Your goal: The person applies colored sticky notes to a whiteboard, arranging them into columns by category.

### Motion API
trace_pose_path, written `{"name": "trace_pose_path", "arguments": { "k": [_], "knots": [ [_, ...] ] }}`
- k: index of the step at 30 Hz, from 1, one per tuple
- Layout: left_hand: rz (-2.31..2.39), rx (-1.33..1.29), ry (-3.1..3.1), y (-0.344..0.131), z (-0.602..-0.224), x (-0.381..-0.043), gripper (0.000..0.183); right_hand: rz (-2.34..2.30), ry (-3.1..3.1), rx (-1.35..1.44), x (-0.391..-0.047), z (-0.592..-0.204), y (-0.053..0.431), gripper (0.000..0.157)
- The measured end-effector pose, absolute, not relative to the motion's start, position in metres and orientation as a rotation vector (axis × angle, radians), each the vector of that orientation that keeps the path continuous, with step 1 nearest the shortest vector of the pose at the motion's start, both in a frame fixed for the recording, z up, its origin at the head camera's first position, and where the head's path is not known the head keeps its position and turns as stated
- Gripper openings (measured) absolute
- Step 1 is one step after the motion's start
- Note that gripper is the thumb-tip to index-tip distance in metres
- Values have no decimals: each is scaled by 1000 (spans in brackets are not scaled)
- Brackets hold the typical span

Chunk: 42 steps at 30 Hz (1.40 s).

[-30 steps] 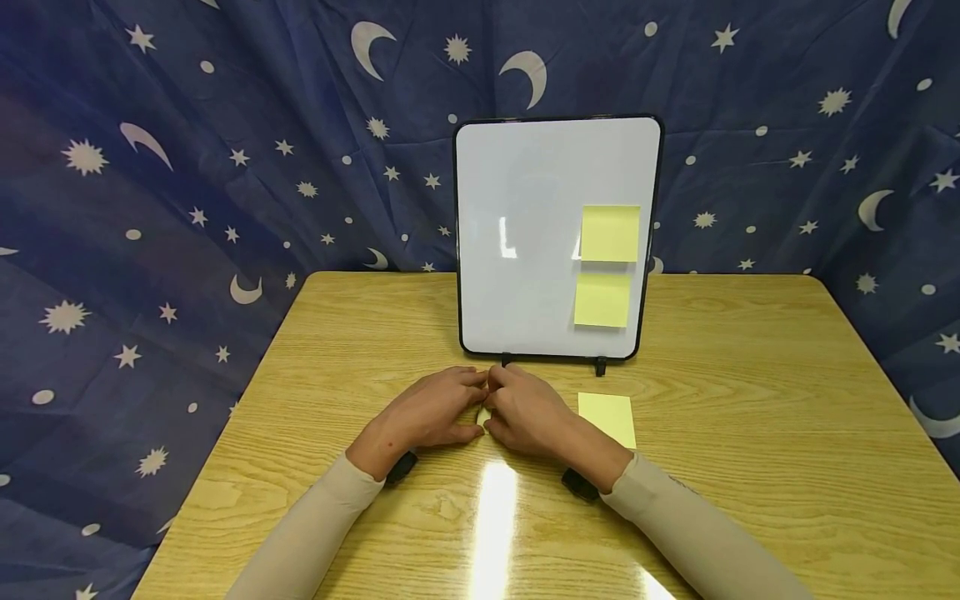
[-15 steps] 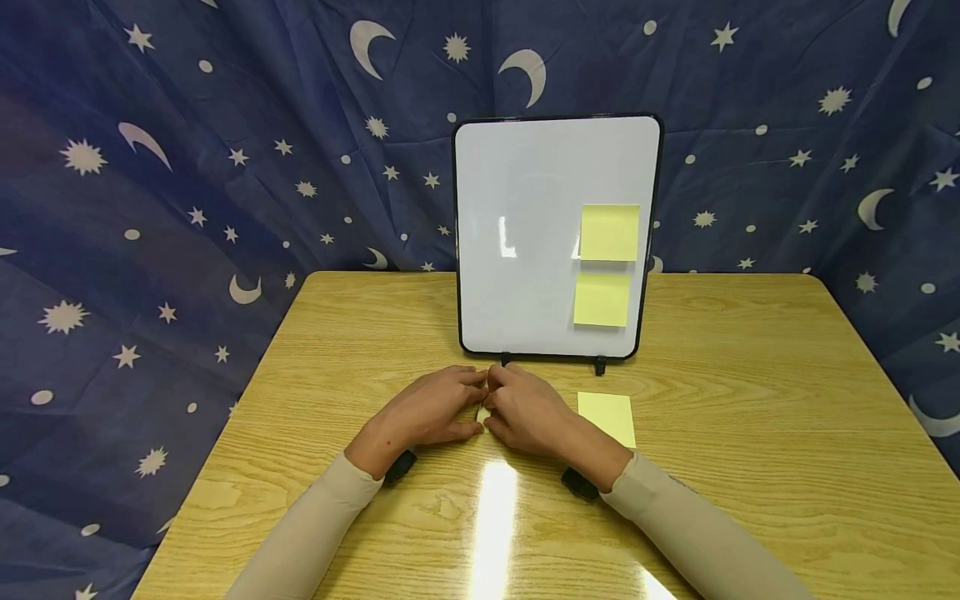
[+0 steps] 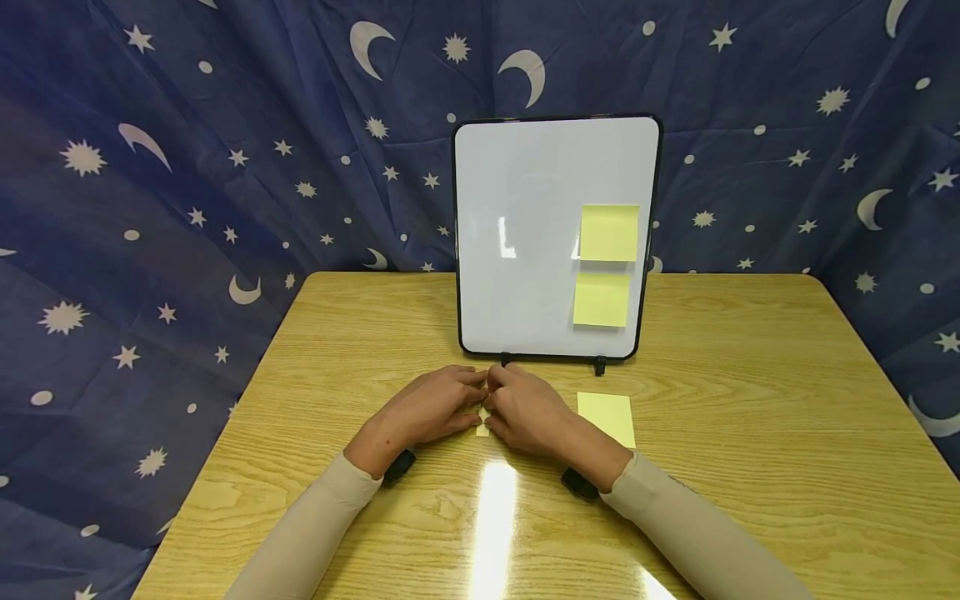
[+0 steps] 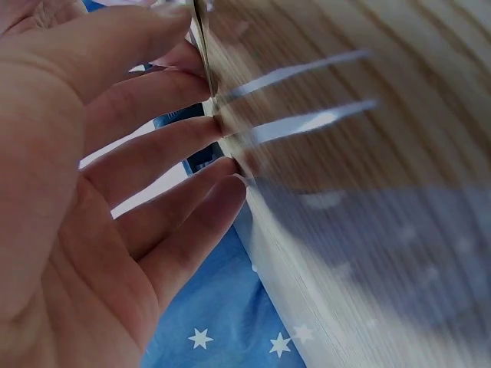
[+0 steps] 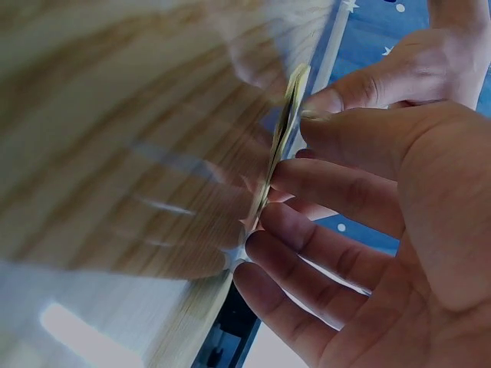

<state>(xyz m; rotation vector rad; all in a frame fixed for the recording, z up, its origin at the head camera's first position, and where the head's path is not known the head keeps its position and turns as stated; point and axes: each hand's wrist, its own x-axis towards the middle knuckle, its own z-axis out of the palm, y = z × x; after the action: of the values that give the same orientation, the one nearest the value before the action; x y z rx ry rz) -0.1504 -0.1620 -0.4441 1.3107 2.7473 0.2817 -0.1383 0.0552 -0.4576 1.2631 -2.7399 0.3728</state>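
Note:
A small folded yellow sticky note (image 5: 295, 88) lies on the tabletop between my hands; in the right wrist view its folded end stands up slightly as a narrow loop. My left hand (image 3: 435, 404) touches its left side with extended fingertips (image 4: 230, 188). From the other side my right hand (image 3: 528, 408) presses along it, thumb and spread, slightly bent fingers (image 5: 265, 291) down at the paper and table. Most of the note is hidden under the fingers in the head view. Beside my right wrist lies another flat yellow sticky note (image 3: 606, 417).
A white board (image 3: 525, 233) with a black frame stands upright on small feet behind my hands. Two yellow sticky notes, an upper one (image 3: 610, 233) and a lower one (image 3: 602, 300), are stuck on its right side. A star-patterned curtain (image 3: 225, 167) hangs behind the wooden table (image 3: 750, 400).
My left thumb has drawn back and up a little, showing more of the folded note's near corner. My right hand stays nearly still.

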Motion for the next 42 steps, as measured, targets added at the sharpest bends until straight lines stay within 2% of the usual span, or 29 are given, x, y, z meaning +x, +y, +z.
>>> {"name": "trace_pose_path", "arguments": {
  "k": [7, 10, 21, 29, 39, 42],
  "knots": [
    [309, 1283, 2765, -164, -444, -151, 27, 389, -2795, 1200, -136, -456, 52, 32],
    [320, 1274, 2771, -164, -445, -151, 27, 367, -2822, 1180, -136, -455, 49, 35],
    [360, 1291, 2766, -163, -446, -154, 17, 258, -2818, 1209, -135, -451, 44, 27],
    [376, 1303, 2748, -163, -446, -156, 15, 288, -2877, 1188, -137, -448, 42, 34],
    [392, 1297, 2753, -165, -447, -155, 16, 289, -2865, 1198, -141, -448, 43, 13],
    [400, 1278, 2746, -165, -446, -155, 17, 317, -2846, 1205, -142, -450, 44, 11]
  ]
}}
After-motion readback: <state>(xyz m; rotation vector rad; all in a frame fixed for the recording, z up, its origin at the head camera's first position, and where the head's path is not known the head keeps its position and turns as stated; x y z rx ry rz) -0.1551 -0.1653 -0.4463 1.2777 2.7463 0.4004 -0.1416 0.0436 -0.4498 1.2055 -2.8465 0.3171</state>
